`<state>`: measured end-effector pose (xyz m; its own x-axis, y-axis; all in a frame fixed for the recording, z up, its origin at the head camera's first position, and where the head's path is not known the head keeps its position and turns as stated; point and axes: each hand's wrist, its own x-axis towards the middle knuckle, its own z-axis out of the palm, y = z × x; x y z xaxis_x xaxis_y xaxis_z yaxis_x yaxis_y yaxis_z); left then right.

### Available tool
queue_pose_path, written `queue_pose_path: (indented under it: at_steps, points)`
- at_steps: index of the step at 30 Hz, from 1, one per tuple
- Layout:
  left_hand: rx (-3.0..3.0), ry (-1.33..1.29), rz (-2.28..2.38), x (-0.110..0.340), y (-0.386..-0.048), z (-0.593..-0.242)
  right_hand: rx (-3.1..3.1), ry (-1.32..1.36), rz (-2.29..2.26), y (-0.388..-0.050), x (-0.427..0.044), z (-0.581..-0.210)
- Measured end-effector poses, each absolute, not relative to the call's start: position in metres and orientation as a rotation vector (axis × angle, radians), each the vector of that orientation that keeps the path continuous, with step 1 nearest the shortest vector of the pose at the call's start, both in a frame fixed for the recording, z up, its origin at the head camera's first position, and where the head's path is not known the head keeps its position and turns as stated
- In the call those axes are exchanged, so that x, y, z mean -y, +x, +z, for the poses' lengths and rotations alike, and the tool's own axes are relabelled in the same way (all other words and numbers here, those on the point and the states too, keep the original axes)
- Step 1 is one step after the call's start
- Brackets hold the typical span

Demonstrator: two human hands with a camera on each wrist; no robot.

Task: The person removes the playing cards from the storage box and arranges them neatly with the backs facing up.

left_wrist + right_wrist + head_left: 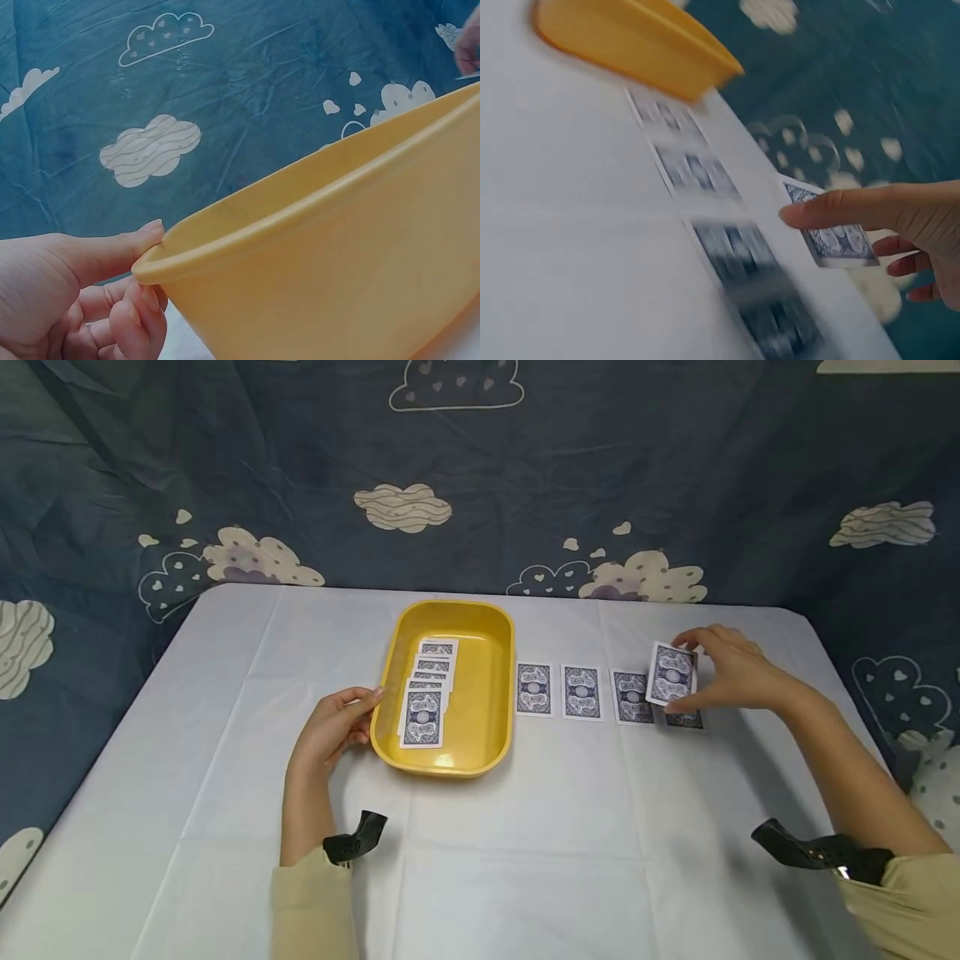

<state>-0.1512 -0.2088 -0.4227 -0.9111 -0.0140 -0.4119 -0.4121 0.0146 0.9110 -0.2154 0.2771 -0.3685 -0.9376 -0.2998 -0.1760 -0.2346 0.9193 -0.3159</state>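
Note:
The left hand [333, 727] pinches the left rim of a yellow tray [480, 693]; in the left wrist view its thumb lies on top of the rim [225, 244]. Inside the tray, several blue-backed cards [422, 718] overlap in a column. Held by its edges between thumb and fingers, a card [671, 674] is in the right hand [731, 672], raised above the row at its right end. The right wrist view shows this card [832, 232] tilted under the thumb of the hand [900, 225].
Right of the tray, face-down cards lie in a row: one [534, 689] close to the tray, another [582, 692], then one [633, 697], and a last one [684, 720] partly covered by the held card. A dark patterned cloth [480, 460] hangs behind the white table [525, 877].

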Motion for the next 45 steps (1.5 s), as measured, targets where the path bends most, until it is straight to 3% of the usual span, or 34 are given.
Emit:
queue_pose_path:
  at_steps: [10,26,31,36,45]
  points:
    - [-2.006,-0.453,1.960,0.209,-0.151,-0.423,-2.770,-0.352,-0.326,-0.207,-0.354,-0.396]
    - [-2.020,-0.481,1.928,0.208,-0.153,-0.421,-2.741,-0.328,-0.250,-0.212,-0.367,-0.405]
    - [-2.026,-0.501,1.912,0.209,-0.151,-0.422,-2.824,-0.310,-0.147,-0.217,-0.342,-0.394]
    - [-2.032,-0.501,1.915,0.211,-0.150,-0.421,-3.008,-0.338,-0.080,-0.221,-0.286,-0.378]
    - [-2.036,-0.478,1.917,0.208,-0.150,-0.424,-3.105,-0.743,-0.265,-0.212,-0.174,-0.372]
